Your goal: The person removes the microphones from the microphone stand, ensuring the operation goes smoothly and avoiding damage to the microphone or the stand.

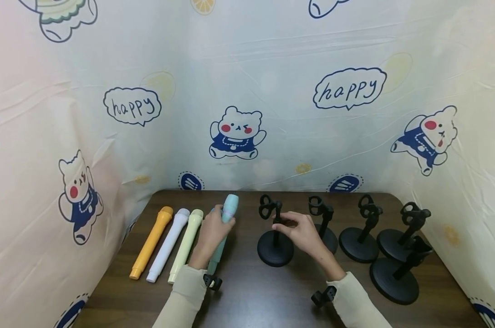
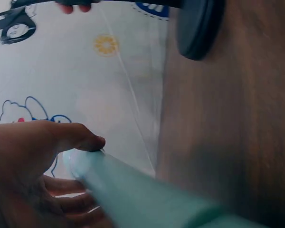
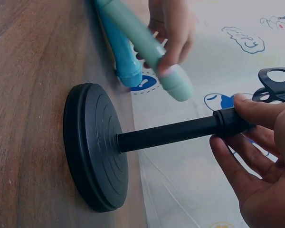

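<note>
My left hand (image 1: 211,233) grips a mint-green toy microphone (image 1: 219,253), its head tilted up and away from me. In the left wrist view the thumb lies along the microphone (image 2: 137,192). A blue microphone (image 3: 121,47) lies on the table behind it, mostly hidden by the hand in the head view. With thumb and fingers, my right hand (image 1: 303,231) pinches the upright post of a black microphone stand (image 1: 275,249) just below its clip. The stand's round base (image 3: 97,147) is upright on the tabletop, and its ring-shaped clip (image 3: 275,83) holds nothing.
Orange (image 1: 152,241), white (image 1: 168,245) and pale yellow-green (image 1: 186,246) microphones lie side by side at left on the brown table (image 1: 255,300). Several more black stands (image 1: 359,245) stand at right, one nearer (image 1: 395,280). A printed cloth (image 1: 288,136) hangs behind.
</note>
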Demonstrator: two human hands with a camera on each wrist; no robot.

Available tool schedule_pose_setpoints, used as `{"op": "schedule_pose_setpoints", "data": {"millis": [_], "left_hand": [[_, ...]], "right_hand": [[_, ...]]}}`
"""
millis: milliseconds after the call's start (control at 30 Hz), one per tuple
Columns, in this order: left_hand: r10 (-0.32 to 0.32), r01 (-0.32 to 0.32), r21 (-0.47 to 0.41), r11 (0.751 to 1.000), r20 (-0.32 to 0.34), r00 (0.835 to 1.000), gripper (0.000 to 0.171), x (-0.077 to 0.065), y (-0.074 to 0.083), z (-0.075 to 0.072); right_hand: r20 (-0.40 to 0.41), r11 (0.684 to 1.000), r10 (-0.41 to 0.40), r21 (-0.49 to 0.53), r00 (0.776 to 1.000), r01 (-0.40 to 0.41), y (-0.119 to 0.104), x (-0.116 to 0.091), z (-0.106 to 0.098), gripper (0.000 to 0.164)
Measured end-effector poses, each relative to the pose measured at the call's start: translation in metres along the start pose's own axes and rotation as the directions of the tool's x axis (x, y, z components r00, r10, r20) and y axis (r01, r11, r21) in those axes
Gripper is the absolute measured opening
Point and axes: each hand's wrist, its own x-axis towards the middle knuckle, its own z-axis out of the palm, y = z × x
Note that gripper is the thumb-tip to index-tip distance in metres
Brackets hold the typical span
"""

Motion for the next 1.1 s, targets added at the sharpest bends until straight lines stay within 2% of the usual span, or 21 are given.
{"op": "schedule_pose_setpoints", "data": {"millis": [133,367,600,867,1100], "left_hand": [[0.018,-0.013,0.109,0.994,-0.040,0.999,0.063,-0.002,-0.004,0.006],[0.078,-0.064,0.216,0.974,-0.056,0.995,0.045,-0.003,-0.012,0.018],[0.120,-0.097,0.275,0.956,-0.067,0.991,0.041,-0.007,-0.015,0.027],[0.206,-0.161,0.363,0.918,-0.089,0.974,0.039,-0.007,-0.014,0.034],[0.201,-0.156,0.360,0.920,-0.092,0.975,0.040,-0.010,-0.016,0.036]], "right_hand": [[0.004,1.000,0.006,0.004,1.000,-0.006,-0.001,0.001,-0.001,0.023],[0.004,1.000,-0.001,0.008,1.000,0.001,-0.002,0.000,-0.001,0.024],[0.006,1.000,-0.001,0.004,1.000,0.001,0.001,-0.001,0.000,0.024],[0.001,1.000,0.001,0.004,1.000,-0.001,-0.001,-0.001,-0.001,0.024],[0.002,1.000,-0.002,0.004,1.000,0.002,-0.002,-0.001,-0.001,0.025]]}}
